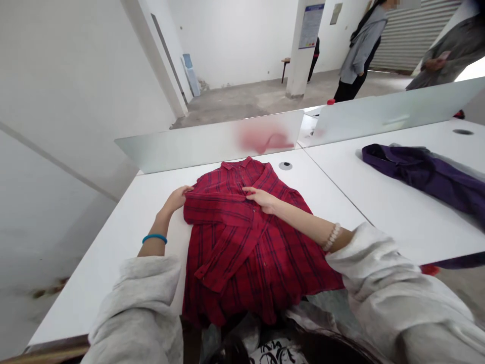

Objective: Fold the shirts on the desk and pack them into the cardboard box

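A red plaid shirt (280, 253) with dark stripes lies spread on the white table, its collar toward the low divider. One sleeve (220, 208) is folded across the front and bends down toward the hem, its cuff over the lower part. At the sleeve's outer fold, my left hand (177, 198) is closed with fingertips pinching the cloth. My right hand (262, 198) is closed on the sleeve's upper edge near the button line, thumb and fingers gripping fabric. The other sleeve is hard to make out.
The white table (151, 192) ends at a frosted divider (182, 146), with a reddish shape behind it. A round cable hole (285, 166) sits beside the collar. On the adjoining table lies a purple garment (424, 172). Two people (359, 50) stand beyond the dividers.
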Available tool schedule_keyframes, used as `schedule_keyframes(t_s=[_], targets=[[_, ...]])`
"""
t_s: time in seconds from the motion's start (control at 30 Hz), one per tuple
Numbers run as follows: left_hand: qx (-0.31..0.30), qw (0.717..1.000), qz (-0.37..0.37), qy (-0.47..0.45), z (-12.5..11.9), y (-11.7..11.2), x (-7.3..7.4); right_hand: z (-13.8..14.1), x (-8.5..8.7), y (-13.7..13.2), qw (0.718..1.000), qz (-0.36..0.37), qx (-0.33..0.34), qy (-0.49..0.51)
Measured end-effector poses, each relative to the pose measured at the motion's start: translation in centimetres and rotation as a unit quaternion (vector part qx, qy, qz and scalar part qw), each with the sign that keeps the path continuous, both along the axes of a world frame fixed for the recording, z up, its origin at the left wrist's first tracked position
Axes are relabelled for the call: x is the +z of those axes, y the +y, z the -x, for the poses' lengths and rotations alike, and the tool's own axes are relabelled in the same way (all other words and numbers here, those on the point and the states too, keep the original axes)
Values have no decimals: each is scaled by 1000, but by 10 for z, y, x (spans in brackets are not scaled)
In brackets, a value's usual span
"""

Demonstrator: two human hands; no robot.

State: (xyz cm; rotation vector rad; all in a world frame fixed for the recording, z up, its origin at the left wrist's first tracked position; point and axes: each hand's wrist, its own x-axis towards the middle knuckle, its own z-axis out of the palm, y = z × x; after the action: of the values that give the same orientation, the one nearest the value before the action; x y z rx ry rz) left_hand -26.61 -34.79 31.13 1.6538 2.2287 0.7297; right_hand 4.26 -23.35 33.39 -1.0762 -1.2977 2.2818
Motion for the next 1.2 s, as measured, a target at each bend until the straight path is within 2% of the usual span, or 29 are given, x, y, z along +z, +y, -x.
schedule_keyframes(t_s=[0.1, 0.2, 0.3, 0.4, 0.47, 0.53, 0.6, 0.7, 0.8, 0.87, 0.93, 1.0, 1.1, 1.2], targets=[[-26, 998, 51, 17, 27, 1, -16, -28, -26, 0, 997, -40, 56, -29], [-39, 995, 83, 39, 40, 10, -23, -39, -36, -1, 992, -99, 72, -22], [-63, 992, 98, 48, 48, 23, -22, -36, -17, -1, 987, -152, 41, 12], [-99, 987, 120, 35, 52, 33, -17, -41, 18, 2, 989, -128, 4, 73], [-115, 984, 133, 26, 51, 39, -16, -58, 37, 4, 990, -101, -25, 92], [-124, 983, 134, 25, 47, 45, -18, -85, 43, 4, 992, -80, -62, 74], [-123, 984, 122, 33, 43, 52, -24, -115, 33, 1, 993, -59, -100, 39], [-111, 988, 96, 56, 36, 65, -34, -150, -6, -11, 992, -19, -123, -14], [-99, 990, 75, 73, 32, 74, -40, -159, -48, -25, 989, -21, -130, -65], [-88, 991, 60, 79, 30, 78, -39, -155, -64, -29, 985, -65, -132, -88], [-76, 993, 40, 81, 28, 82, -35, -150, -69, -26, 981, -114, -139, -73], [-66, 995, 14, 79, 25, 88, -30, -149, -68, -18, 978, -131, -161, -25], [-50, 996, -36, 70, 21, 95, -25, -155, -69, -7, 970, -97, -223, 24], [-26, 996, -59, 61, 18, 84, -24, -165, -79, -2, 961, -58, -271, 19]])
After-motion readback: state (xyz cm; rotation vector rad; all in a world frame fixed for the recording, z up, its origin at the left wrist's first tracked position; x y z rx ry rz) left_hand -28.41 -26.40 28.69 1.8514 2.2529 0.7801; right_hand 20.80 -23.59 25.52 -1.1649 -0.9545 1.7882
